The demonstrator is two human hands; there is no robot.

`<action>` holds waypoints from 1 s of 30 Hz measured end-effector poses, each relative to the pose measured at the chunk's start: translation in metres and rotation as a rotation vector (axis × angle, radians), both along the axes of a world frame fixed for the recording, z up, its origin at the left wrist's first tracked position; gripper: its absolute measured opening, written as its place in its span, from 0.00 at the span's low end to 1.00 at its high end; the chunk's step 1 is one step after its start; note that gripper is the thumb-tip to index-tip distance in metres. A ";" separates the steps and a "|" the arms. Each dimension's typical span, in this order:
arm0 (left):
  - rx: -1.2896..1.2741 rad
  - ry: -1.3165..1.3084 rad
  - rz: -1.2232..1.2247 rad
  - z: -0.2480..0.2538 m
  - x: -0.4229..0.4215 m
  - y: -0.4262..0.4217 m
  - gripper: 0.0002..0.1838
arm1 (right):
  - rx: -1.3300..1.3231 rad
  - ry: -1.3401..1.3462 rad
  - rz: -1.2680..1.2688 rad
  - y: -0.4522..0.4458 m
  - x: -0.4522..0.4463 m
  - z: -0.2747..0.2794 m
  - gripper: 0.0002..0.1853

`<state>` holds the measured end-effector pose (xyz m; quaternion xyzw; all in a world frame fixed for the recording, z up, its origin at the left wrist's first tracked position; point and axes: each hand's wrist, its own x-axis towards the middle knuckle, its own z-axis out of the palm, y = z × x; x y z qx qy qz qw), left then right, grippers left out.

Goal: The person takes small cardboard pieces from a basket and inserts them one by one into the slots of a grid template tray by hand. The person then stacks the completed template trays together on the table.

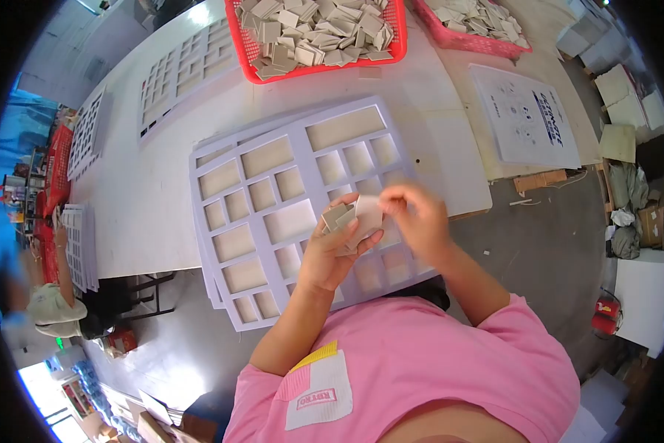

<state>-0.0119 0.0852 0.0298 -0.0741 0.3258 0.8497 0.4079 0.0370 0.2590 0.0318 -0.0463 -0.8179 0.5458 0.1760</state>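
Several small flat cardboard pieces, greyish on some faces, sit in a loose bunch in my left hand, its fingers closed around them. A paler, white-faced piece stands out at the right side of that bunch. My right hand has thumb and forefinger pinched at the upper right corner of this pale piece. Both hands are above a lavender panel with rectangular openings of different sizes. The panel lies on the table, on top of at least one similar panel, and my forearms hide part of its lower area.
A red basket heaped with cardboard pieces stands at the back, with a pinkish-red one to its right. Printed sheets lie on the right. More cut-out panels rest on the white table. Another person is at far left.
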 end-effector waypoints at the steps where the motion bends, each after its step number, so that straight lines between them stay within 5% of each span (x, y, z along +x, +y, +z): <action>1: -0.031 0.015 0.013 0.001 0.000 -0.001 0.25 | -0.132 -0.026 -0.044 0.005 -0.009 0.000 0.06; 3: -0.091 0.047 0.038 0.004 -0.002 -0.005 0.25 | -0.396 -0.076 -0.132 0.019 -0.034 -0.004 0.04; 9: -0.147 0.103 0.166 0.002 -0.008 -0.024 0.27 | -0.104 -0.330 0.127 0.036 -0.056 -0.024 0.05; 18: -0.087 0.045 0.269 0.001 -0.018 -0.037 0.31 | 0.081 -0.203 0.173 0.031 -0.050 -0.034 0.05; 21: -0.086 0.040 0.261 0.001 -0.020 -0.038 0.32 | 0.410 -0.083 0.197 0.030 -0.046 -0.032 0.10; 24: -0.057 0.018 0.273 0.002 -0.021 -0.041 0.32 | 0.446 0.043 0.063 0.030 -0.037 -0.024 0.18; 27: 0.007 0.005 0.280 -0.001 -0.022 -0.045 0.31 | 0.346 0.020 -0.045 0.051 -0.022 -0.028 0.27; 30: -0.046 0.035 0.245 0.000 -0.024 -0.045 0.29 | -0.109 -0.083 -0.106 0.057 0.002 -0.071 0.31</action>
